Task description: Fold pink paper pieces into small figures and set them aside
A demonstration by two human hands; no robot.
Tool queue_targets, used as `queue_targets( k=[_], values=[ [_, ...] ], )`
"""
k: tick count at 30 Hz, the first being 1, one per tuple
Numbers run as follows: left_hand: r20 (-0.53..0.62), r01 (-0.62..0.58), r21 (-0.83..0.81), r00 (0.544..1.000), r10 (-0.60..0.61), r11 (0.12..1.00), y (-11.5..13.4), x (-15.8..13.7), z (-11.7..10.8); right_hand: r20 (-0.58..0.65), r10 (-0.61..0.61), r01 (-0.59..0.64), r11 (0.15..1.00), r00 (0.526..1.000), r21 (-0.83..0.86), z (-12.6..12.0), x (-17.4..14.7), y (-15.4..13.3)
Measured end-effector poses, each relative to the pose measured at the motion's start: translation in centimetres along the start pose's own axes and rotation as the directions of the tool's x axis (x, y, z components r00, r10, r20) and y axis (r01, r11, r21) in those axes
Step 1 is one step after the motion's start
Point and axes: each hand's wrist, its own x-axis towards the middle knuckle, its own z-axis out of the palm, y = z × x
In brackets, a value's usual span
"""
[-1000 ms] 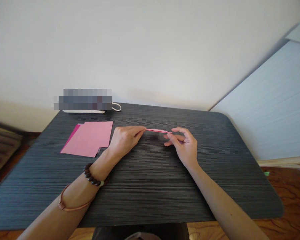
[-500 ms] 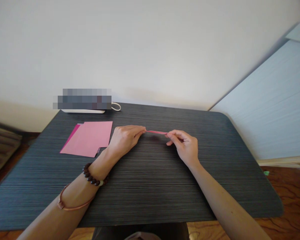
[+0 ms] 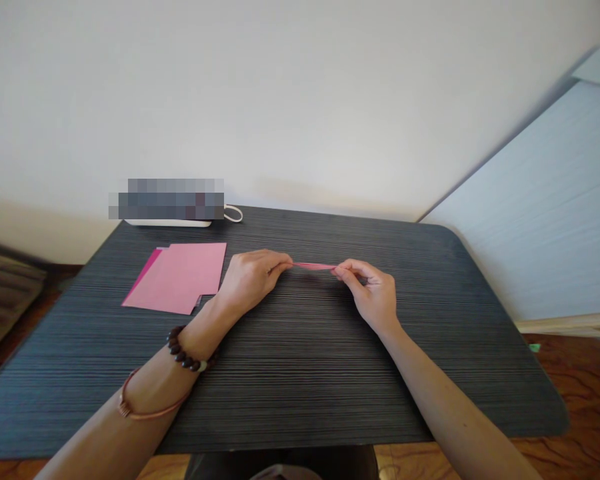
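Note:
A narrow piece of folded pink paper [image 3: 314, 266] stretches between my two hands just above the dark desk, seen nearly edge-on. My left hand [image 3: 254, 277] pinches its left end between thumb and fingers. At the other end, my right hand [image 3: 367, 290] holds it in a closed thumb-and-finger pinch. How the paper is folded does not show from this angle. To the left of my left hand lies a stack of pink paper sheets [image 3: 175, 277], with a darker magenta sheet [image 3: 145, 272] sticking out underneath.
The dark wood-grain desk [image 3: 300, 373] stands against a white wall [image 3: 300, 100]. At its back left is a blurred-out object on a white base [image 3: 170, 223], with a white loop [image 3: 234, 214] beside it. A pale panel [image 3: 540, 207] rises along the right.
Almost nothing differs. Both hands keep their pinch on the paper, and the whole view has shifted very slightly.

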Motion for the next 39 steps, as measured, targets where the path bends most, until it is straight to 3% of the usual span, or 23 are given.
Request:
queue_targets(
  k=[6,11,18,21,25,28,32,39],
  values=[
    [-0.031,0.032,-0.082,0.999,-0.035,0.996,0.3,0.0,-0.2,-0.044,0.083,-0.076,0.988,0.996,0.132,0.5,-0.1,1.1],
    [-0.009,0.086,-0.165,0.996,-0.088,0.983,0.4,-0.1,-0.2,-0.029,0.084,-0.079,0.988,0.996,0.129,0.5,0.0,1.2],
    [-0.054,0.077,-0.187,0.995,-0.088,0.979,0.4,0.2,-0.3,-0.001,-0.062,0.061,0.996,0.998,-0.064,0.1,0.0,0.2],
    [-0.024,0.069,-0.181,0.997,-0.075,0.981,0.0,0.2,-0.4,-0.005,-0.114,0.113,0.989,0.993,-0.09,-0.1,0.0,0.4],
    [0.143,0.054,-0.111,0.989,-0.038,0.992,-0.4,0.2,-0.6,0.119,-0.181,0.199,0.966,0.976,-0.165,-0.7,0.3,1.1],
    [0.248,-0.035,-0.072,0.967,0.052,0.997,-0.4,0.3,-0.7,0.243,-0.259,0.31,0.929,0.935,-0.203,-1.1,0.7,1.5],
    [0.27,-0.143,-0.038,0.951,0.148,0.989,-0.3,0.3,-0.4,0.382,-0.31,0.413,0.882,0.871,-0.225,-1.2,1.0,1.4],
    [0.234,-0.195,-0.006,0.953,0.191,0.981,-0.3,0.1,0.3,0.438,-0.286,0.427,0.864,0.852,-0.267,-0.3,0.7,0.0]
  ],
)
